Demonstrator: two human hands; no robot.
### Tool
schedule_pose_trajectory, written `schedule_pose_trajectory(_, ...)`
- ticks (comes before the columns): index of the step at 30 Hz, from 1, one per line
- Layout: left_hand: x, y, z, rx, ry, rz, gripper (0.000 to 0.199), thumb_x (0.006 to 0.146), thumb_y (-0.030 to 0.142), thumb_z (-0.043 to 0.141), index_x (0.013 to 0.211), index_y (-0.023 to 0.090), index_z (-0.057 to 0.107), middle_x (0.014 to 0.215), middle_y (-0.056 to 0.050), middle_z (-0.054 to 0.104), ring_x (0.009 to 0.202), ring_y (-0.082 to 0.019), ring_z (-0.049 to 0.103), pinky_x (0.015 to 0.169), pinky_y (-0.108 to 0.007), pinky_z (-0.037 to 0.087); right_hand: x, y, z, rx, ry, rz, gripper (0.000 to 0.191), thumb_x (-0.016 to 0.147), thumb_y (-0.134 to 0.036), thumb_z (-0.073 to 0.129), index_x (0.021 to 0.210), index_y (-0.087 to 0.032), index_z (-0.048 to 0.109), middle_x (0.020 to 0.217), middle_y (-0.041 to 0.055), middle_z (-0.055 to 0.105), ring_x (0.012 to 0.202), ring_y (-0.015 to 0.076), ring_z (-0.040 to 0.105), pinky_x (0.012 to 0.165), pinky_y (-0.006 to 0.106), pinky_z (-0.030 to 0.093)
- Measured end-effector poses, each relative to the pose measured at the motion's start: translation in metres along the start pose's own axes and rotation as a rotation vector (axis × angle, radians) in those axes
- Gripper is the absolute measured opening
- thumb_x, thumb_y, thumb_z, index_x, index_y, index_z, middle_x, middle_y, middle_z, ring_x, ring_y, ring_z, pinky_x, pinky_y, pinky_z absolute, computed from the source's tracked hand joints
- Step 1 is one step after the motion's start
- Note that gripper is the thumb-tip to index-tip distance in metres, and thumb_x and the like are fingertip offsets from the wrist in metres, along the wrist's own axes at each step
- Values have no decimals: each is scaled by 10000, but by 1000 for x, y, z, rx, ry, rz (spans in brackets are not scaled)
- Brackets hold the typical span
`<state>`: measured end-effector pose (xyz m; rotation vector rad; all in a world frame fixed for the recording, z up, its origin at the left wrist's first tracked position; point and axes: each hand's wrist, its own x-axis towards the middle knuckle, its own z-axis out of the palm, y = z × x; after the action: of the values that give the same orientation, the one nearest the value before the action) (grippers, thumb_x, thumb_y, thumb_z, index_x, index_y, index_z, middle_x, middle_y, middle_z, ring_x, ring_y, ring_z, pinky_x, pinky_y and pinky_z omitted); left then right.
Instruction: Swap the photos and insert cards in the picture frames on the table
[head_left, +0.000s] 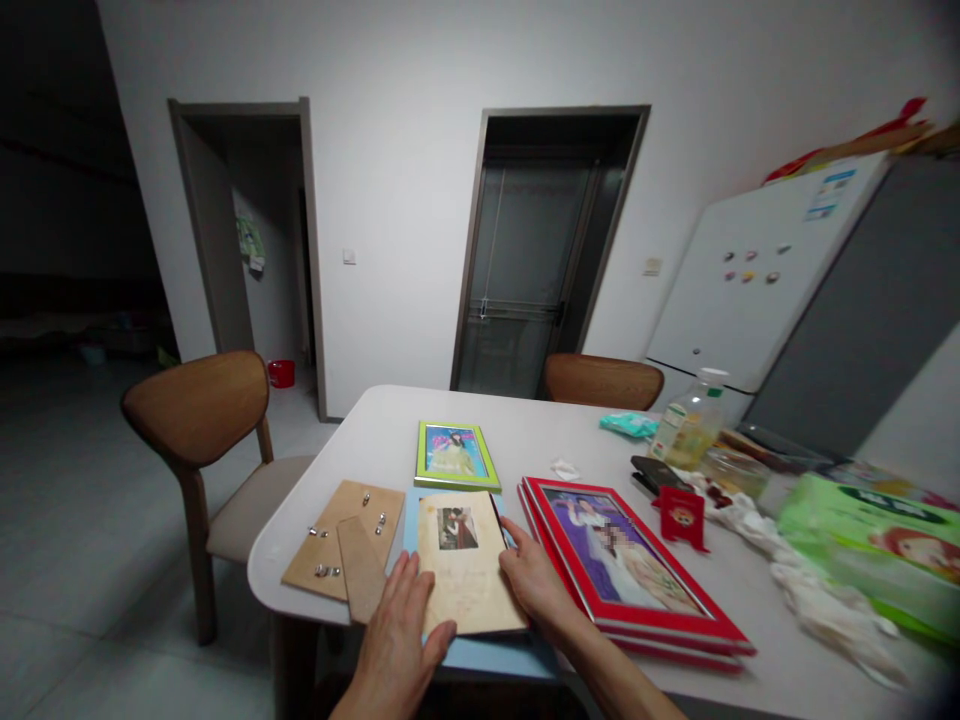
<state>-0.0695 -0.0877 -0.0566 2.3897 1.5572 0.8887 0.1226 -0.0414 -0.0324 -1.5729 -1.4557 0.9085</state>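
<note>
A cream sheet (466,585) with a small picture near its top lies over a light blue frame or board (499,655) at the table's front edge. My left hand (401,625) rests at the sheet's left edge, fingers extended and thumb apart. At the right edge, my right hand (536,575) grips the sheet, its fingers partly hidden. Left of them is a brown backing board (345,510) with metal clips and a stand flap. Behind lies a green-framed picture (456,455). Red-framed pictures (611,555) are stacked beside my right hand.
On the table's (390,400) right are a bottle (686,420), a dark wallet-like item (656,474), a red stand (682,517), crumpled tissue and a green tissue pack (877,545). Chairs stand at left (199,405) and behind (604,380).
</note>
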Motion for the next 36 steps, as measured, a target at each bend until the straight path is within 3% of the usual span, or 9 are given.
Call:
schedule_pose_trajectory(3,1,7,-7,1,-60,-15,382,724,298,521,1050,101,541,1244,-183,430,1181,-287,338,939,-442,349,1,-8,0,-231,-7,-121,485,650,-130,342,1124,-120,446,982,94,612,840,169,572,699,237,415)
schedule_pose_trajectory(7,5,19,-17,19,-156,-47,339,732,299,509,1012,115,564,1264,-165,413,1202,-283,303,960,-428,320,-3,-15,-1,-655,24,-143,344,732,-221,367,1039,-129,493,876,112,617,795,203,565,696,280,383)
schedule_pose_trajectory(11,9,30,-25,47,-229,-86,319,741,285,482,1021,152,561,1244,-115,454,1216,-283,278,969,-427,300,-11,-14,3,-864,72,-215,314,769,-271,360,1010,-141,514,917,119,579,862,222,513,727,298,356)
schedule_pose_trajectory(17,15,36,-32,92,-254,-69,230,756,259,447,912,187,600,1160,-69,528,1207,-286,292,963,-423,298,-15,-9,7,-902,41,-337,320,769,-241,368,1034,-148,522,1181,124,454,1053,248,385,849,332,290)
schedule_pose_trajectory(24,14,35,-28,97,-273,-101,376,745,243,453,1105,150,507,1249,-111,446,1216,-294,269,959,-434,294,-20,-6,10,-840,19,-373,371,778,-281,379,1116,-162,475,1125,101,503,1080,238,362,884,332,263)
schedule_pose_trajectory(31,16,33,-29,83,-264,-51,207,752,237,445,874,183,603,1128,-60,544,1191,-270,317,954,-412,309,-15,-23,2,-922,-54,-322,312,773,-323,374,788,-131,619,898,142,577,938,245,451,793,326,314)
schedule_pose_trajectory(33,16,33,-29,76,-263,-58,192,745,225,447,849,188,605,1116,-51,548,1183,-266,326,945,-405,322,-12,-29,2,-910,-60,-349,332,782,-340,362,856,-142,617,1005,143,556,988,245,436,810,329,300)
schedule_pose_trajectory(36,16,32,-29,63,-249,-66,186,733,213,447,835,194,602,1110,-42,548,1184,-268,322,938,-405,331,-10,-31,7,-890,-96,-426,412,783,-385,362,1109,-174,498,1208,124,439,1099,245,366,870,353,250)
